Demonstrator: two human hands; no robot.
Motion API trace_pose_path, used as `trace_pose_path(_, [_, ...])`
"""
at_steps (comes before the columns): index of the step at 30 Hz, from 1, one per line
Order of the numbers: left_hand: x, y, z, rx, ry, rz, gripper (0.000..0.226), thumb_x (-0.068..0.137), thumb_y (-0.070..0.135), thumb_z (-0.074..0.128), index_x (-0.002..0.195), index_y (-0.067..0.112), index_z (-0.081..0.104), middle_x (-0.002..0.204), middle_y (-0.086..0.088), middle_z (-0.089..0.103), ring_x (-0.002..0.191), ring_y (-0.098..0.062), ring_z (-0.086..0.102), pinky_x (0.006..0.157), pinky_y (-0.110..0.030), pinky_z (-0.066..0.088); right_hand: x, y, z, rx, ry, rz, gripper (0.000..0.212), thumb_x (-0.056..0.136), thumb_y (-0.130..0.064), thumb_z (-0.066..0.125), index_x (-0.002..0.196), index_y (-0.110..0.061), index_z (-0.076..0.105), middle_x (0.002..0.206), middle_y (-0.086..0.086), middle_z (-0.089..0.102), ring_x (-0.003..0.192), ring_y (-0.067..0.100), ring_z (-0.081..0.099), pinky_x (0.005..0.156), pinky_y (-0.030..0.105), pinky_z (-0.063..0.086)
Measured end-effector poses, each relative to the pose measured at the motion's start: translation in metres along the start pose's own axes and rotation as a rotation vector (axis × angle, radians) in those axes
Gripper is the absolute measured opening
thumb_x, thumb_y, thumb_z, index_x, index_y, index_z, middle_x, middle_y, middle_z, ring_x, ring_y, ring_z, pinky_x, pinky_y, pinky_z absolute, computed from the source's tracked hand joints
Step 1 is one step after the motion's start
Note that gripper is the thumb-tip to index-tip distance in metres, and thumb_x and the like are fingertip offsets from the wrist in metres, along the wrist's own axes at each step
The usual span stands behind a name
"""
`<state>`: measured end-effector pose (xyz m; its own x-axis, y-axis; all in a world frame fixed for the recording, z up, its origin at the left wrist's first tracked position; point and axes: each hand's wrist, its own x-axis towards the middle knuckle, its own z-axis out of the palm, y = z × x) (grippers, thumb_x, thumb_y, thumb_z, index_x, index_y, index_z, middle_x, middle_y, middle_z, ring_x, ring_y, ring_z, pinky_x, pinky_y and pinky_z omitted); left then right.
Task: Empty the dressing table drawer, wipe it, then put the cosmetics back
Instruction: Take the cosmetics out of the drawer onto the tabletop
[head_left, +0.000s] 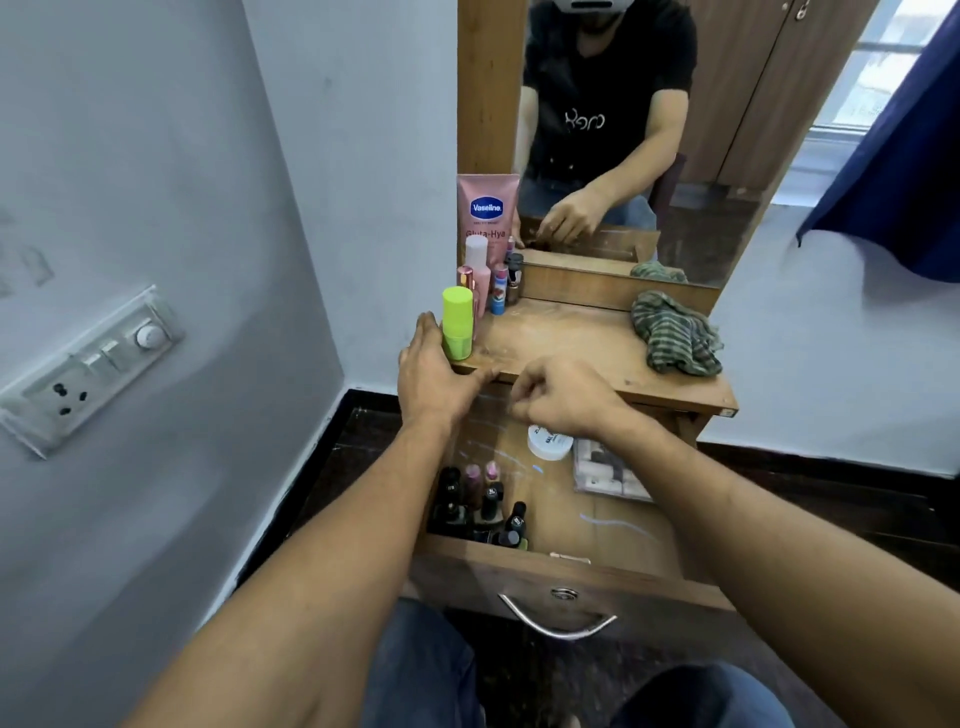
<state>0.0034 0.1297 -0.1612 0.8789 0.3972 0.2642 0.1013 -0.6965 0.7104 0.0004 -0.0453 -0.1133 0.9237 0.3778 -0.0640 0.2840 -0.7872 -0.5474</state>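
The wooden drawer (571, 577) stands pulled out below the dressing table top (566, 338). Inside lie several dark nail polish bottles (480, 506) at the left, a white round jar (549, 441) and a clear packet (608, 470) at the right. My left hand (436, 371) rests against a lime green bottle (457, 322) at the top's left edge, fingers spread beside it. My right hand (563, 397) hovers over the drawer's back with fingers curled; whether it holds anything is hidden. A pink Vaseline tube (487, 213) and small cosmetics (488, 278) stand behind the green bottle.
A striped green cloth (675, 332) lies crumpled on the top's right side. A mirror (649, 130) rises behind. The grey wall with a switchboard (93, 369) is close on the left. A metal handle (558, 621) curves on the drawer front. My knees are below.
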Motion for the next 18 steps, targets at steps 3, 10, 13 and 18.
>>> trace_pose_path(3, [0.002,0.0,-0.006,-0.01,-0.055,-0.026,0.104,0.059,0.053,0.087,0.14,0.008,0.04,0.139,-0.009,0.057,0.125,-0.033,0.053,0.101,-0.047,0.048,-0.015,0.001,0.01,-0.161,-0.258,-0.095,0.028,0.078,-0.019,0.076,0.105,-0.024,0.075,0.074,-0.01,0.069,0.073,0.007,0.064,0.076,0.02,0.048])
trace_pose_path(10, [0.002,0.001,-0.015,0.015,-0.135,0.003,0.118,0.069,0.042,0.09,0.159,0.011,0.022,0.164,-0.003,0.03,0.147,-0.027,0.032,0.119,-0.039,0.031,-0.021,0.0,0.032,-0.291,-0.365,-0.192,0.039,0.08,-0.013,0.063,0.115,-0.027,0.075,0.08,-0.009,0.07,0.08,0.012,0.058,0.084,0.02,0.05])
trace_pose_path(13, [0.002,0.001,-0.014,0.031,-0.117,0.012,0.114,0.066,0.046,0.09,0.156,0.012,0.028,0.158,-0.002,0.039,0.14,-0.029,0.04,0.114,-0.039,0.038,-0.019,0.004,0.035,-0.294,-0.359,-0.207,0.031,0.082,-0.018,0.068,0.111,-0.026,0.078,0.089,-0.002,0.076,0.078,0.009,0.058,0.073,0.014,0.039])
trace_pose_path(18, [-0.002,0.001,-0.01,0.064,-0.094,0.034,0.116,0.07,0.047,0.087,0.159,0.013,0.023,0.164,0.0,0.03,0.145,-0.026,0.032,0.116,-0.035,0.031,-0.012,0.01,0.036,-0.219,-0.301,-0.238,0.025,0.079,-0.015,0.068,0.098,-0.025,0.08,0.087,-0.007,0.077,0.076,0.003,0.066,0.073,0.012,0.042])
